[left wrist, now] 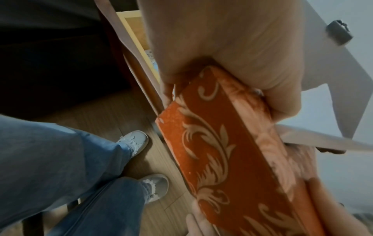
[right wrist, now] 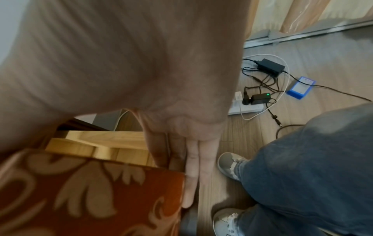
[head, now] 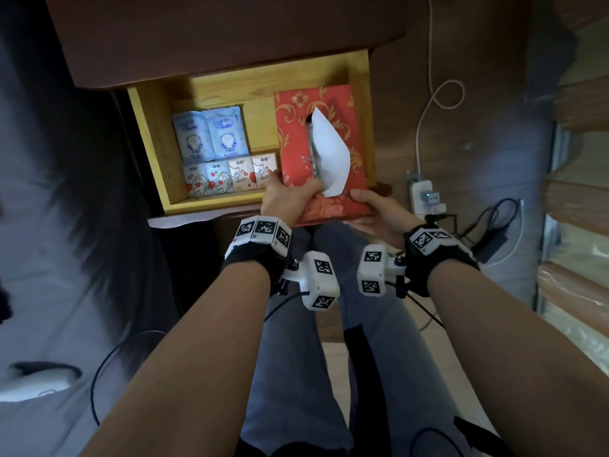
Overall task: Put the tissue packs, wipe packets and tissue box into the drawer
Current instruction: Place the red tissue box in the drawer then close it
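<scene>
The drawer point(head: 150, 136) stands pulled out below the cabinet top point(head: 211, 34). In its left part two wipe packets point(head: 211, 133) lie side by side toward the far wall, with four tissue packs point(head: 230, 175) in a row just near of them, against the near wall. The tissue box point(head: 316, 140) fills the right part, its near end overhanging the drawer's near wall. Right of the drawer, a power strip point(head: 425, 196) lies on the floor.

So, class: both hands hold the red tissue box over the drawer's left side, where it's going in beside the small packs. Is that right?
Not quite. The head view shows the tissue box over the drawer's right side. Left hand and right hand hold it; the small packs are left.
</scene>
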The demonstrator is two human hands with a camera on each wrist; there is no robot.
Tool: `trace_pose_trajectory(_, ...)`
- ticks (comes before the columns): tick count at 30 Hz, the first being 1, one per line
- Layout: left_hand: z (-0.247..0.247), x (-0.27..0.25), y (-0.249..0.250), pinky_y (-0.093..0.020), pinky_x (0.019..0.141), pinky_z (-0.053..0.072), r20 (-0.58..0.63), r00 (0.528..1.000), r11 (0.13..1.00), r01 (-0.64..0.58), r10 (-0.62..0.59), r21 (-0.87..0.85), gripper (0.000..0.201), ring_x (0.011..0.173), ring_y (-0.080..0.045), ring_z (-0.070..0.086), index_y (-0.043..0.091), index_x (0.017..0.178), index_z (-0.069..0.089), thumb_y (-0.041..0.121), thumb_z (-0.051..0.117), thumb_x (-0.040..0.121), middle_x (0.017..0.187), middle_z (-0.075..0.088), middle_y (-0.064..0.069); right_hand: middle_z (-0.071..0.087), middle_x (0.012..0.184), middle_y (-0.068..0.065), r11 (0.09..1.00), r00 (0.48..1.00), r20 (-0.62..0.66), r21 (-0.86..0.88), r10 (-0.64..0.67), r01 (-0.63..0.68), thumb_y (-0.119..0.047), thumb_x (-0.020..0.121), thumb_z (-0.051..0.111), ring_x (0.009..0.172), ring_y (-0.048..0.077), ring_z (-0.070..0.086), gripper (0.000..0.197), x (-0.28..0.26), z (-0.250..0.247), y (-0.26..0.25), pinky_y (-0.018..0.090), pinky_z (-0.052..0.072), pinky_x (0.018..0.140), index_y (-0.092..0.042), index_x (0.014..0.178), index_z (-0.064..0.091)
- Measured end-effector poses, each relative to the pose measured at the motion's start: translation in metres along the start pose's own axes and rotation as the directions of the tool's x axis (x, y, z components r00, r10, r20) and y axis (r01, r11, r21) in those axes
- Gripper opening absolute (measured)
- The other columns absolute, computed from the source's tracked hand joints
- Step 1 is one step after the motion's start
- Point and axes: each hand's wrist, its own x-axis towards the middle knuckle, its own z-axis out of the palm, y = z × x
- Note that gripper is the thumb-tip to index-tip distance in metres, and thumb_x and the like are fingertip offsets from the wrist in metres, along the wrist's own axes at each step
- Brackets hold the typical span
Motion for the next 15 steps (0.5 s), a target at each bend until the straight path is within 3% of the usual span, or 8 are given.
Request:
trace_pose_trajectory(2,0.006,0.003,-0.003,-0.029,0.072,0.055,0.000,1.000,0.999,0.020,-0.020,-0.042,0.081,0.081,-0.014,0.065,0.010,0.122,0.043,0.040,0.078,0.055,0.099,0.064,0.000,0.069,0.104,0.008,1.000,1.000,-0.023,-0.001,-0.001,0.001,-0.041,0.061,0.071,0.099,0.021,0.066,0.050,0.003,-0.002,-0.001,0.032,0.049,0.095,-0.017,0.104,0.059)
trace_pose_trajectory(5,0.010,0.014,0.002,-0.017,0.056,0.043,-0.021,1.000,0.999,0.006,-0.007,-0.044,0.065,0.070,-0.003,0.058,0.010,0.119,0.045,0.038,0.076,0.069,0.088,0.059,0.007,0.068,0.110,0.012,1.000,0.998,-0.062,-0.001,-0.023,0.023,-0.043,0.066,0.074,0.100,0.021,0.067,0.064,0.009,-0.002,-0.013,0.031,0.053,0.091,-0.010,0.117,0.055)
trace_pose_trajectory(8,0.014,0.024,0.012,-0.023,0.067,0.053,-0.041,0.999,0.997,-0.013,0.009,-0.076,0.061,0.074,-0.007,0.064,0.013,0.111,0.050,0.043,0.076,0.065,0.090,0.064,0.006,0.068,0.107,0.006,0.997,0.996,-0.069,-0.047,-0.063,0.060,-0.048,0.075,0.069,0.099,0.019,0.066,0.043,0.017,-0.001,-0.028,0.029,0.054,0.084,-0.020,0.105,0.056)
trace_pose_trajectory(11,0.019,0.034,0.018,-0.035,0.082,0.058,-0.071,0.997,0.992,-0.022,0.013,-0.122,0.069,0.080,-0.013,0.069,0.015,0.110,0.054,0.050,0.077,0.056,0.093,0.069,0.003,0.069,0.105,-0.001,0.990,0.988,-0.091,-0.077,-0.125,0.118,-0.056,0.075,0.064,0.094,0.013,0.067,0.040,0.026,0.000,-0.038,0.026,0.054,0.078,-0.028,0.102,0.056)
trace_pose_trajectory(15,0.028,0.048,0.015,-0.029,0.080,0.056,-0.138,0.989,0.988,-0.065,0.046,-0.142,0.065,0.077,-0.008,0.066,0.015,0.114,0.053,0.045,0.078,0.061,0.086,0.066,0.008,0.071,0.103,0.001,0.959,0.923,-0.272,-0.150,-0.274,0.240,-0.053,0.080,0.060,0.098,0.018,0.066,0.043,0.043,-0.008,-0.039,0.036,0.052,0.092,-0.018,0.103,0.066)
